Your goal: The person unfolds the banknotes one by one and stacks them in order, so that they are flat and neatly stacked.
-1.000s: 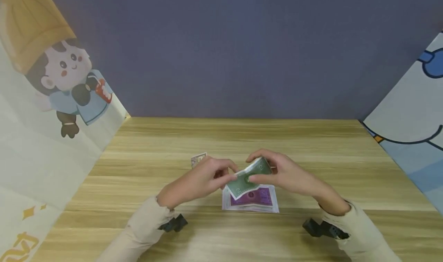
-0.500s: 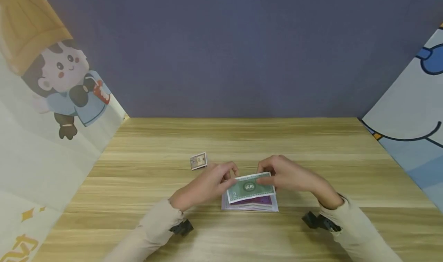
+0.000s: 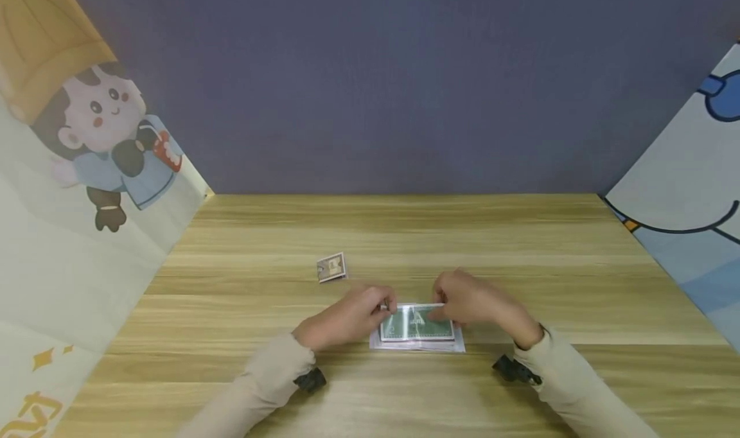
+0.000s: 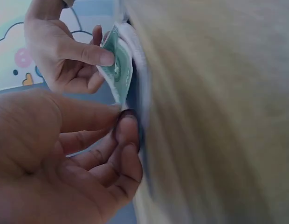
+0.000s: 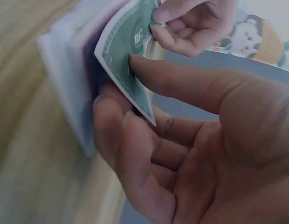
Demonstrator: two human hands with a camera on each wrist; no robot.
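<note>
A green banknote with a white border [image 3: 399, 327] lies low over a small pile of paper [image 3: 416, 347] in the head view. My left hand [image 3: 349, 316] pinches its left end between thumb and index finger. At the other end, my right hand [image 3: 474, 303] grips the note [image 5: 119, 58], thumb on the printed face and fingers behind. The note bows between the hands in the right wrist view. Beneath it, pale sheet edges stick out toward me. The left wrist view shows both hands on the note [image 4: 119, 70] close above the pile.
A small brownish printed card or folded note [image 3: 331, 268] lies on the wooden table [image 3: 260, 239], beyond my left hand. A dark panel [image 3: 405, 91] stands along the back. Cartoon-printed side panels [image 3: 52, 252] flank the table.
The green banknote, tilted and bent one second ago, has come down level onto the pile and covers the purple note. Both hands have lowered with it.
</note>
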